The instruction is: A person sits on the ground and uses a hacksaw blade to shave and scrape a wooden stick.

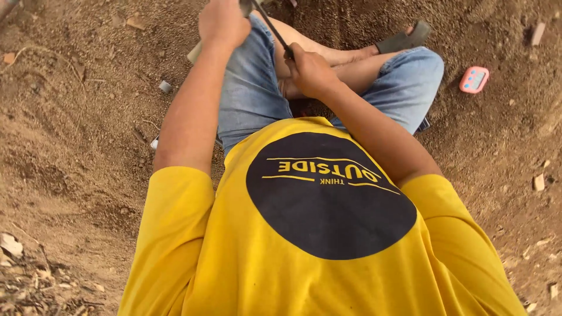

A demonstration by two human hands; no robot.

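- Dark rod (273, 28), maybe a tool handle, slants from the top down toward the right hand (309, 71), fist clamped round it.
- Left hand (222, 22) fisted near its upper end; what it holds is hidden.

Bare brown dirt ground (70, 117), pebbly. Pink rectangular gadget (473, 79) lies on it at right. Small grey cylinder piece (165, 86) at left. Dry leaves and twigs (23, 281) at bottom-left corner. Pale stone chips (538, 182) scattered along right edge.
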